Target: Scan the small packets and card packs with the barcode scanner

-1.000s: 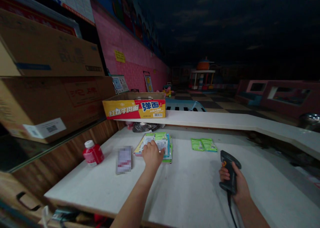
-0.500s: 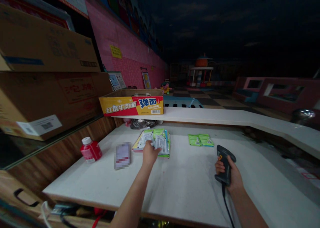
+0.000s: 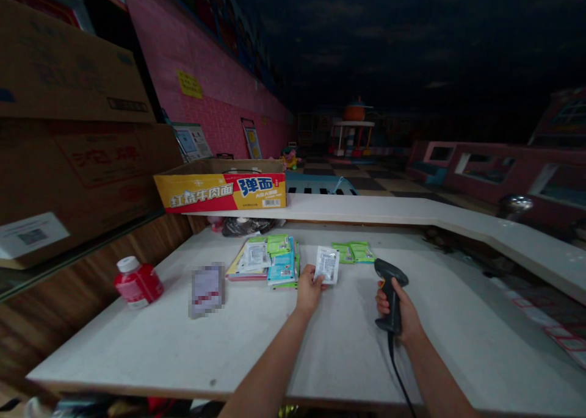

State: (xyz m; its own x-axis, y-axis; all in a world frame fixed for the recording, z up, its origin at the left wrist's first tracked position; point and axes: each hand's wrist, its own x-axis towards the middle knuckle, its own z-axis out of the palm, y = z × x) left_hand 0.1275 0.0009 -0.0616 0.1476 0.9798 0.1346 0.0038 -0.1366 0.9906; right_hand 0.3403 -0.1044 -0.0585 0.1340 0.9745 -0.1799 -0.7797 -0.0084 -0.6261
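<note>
My left hand (image 3: 310, 288) pinches a small white packet (image 3: 328, 264) and holds it up above the white counter (image 3: 183, 338), just right of a pile of several green, white and blue packets (image 3: 269, 258). My right hand (image 3: 399, 311) is wrapped round the grip of a black barcode scanner (image 3: 389, 295), whose head faces the packet from the right; its cable runs down past my forearm. Two green packets (image 3: 353, 251) lie flat on the counter beyond the scanner.
A red bottle with a white cap (image 3: 136, 282) and a blurred card (image 3: 207, 290) lie at the left. A yellow-red noodle carton (image 3: 222, 191) sits on the raised white shelf (image 3: 412, 213). A dark bag (image 3: 247, 225) lies under it. Brown cartons (image 3: 68, 143) stack at left.
My left hand lifted a white packet off the pile and carried it right toward the scanner. My right hand with the scanner shifted slightly left. The view turned to the right.
</note>
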